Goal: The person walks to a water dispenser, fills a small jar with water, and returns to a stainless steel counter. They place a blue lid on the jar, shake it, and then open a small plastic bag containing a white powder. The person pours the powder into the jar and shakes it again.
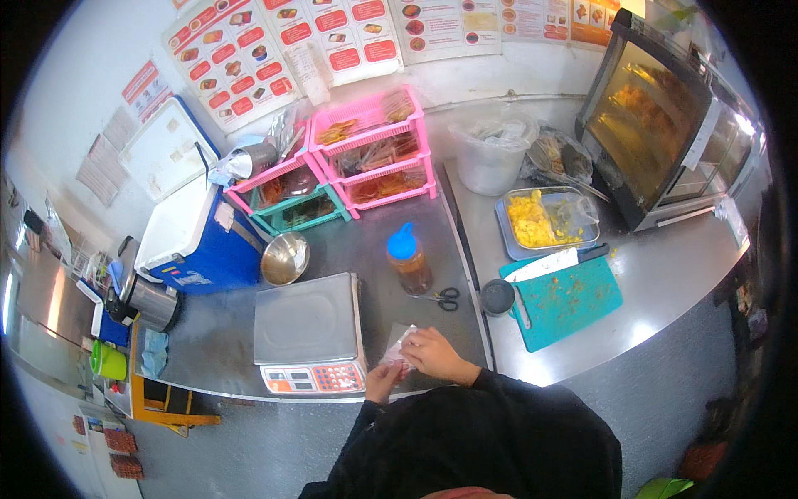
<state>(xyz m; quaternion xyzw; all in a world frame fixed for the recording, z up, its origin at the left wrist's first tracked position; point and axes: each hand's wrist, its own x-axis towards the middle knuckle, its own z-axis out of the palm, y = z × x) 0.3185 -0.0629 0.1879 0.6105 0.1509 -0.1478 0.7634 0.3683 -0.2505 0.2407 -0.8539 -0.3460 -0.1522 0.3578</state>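
Both of my hands are at a small clear plastic bag (396, 350) over the front edge of the steel counter. My left hand (383, 380) pinches its lower end. My right hand (435, 355) grips the bag's upper side, fingers bent over it; what the bag contains is too small to tell. Just left of the hands sits a digital weighing scale (307, 318) with a bare metal plate. Beyond them lie black-handled scissors (446, 299), and behind these stands a squeeze bottle (410, 262) with a blue cap and brown sauce inside.
On the right are a teal cutting board (570, 305), a knife (542, 265), a dark cup (497, 297), a tray of yellow food (536, 218) and a heated display case (661, 125). Behind stand pink stacked baskets (374, 146), a steel bowl (285, 259) and a blue cooler box (206, 243).
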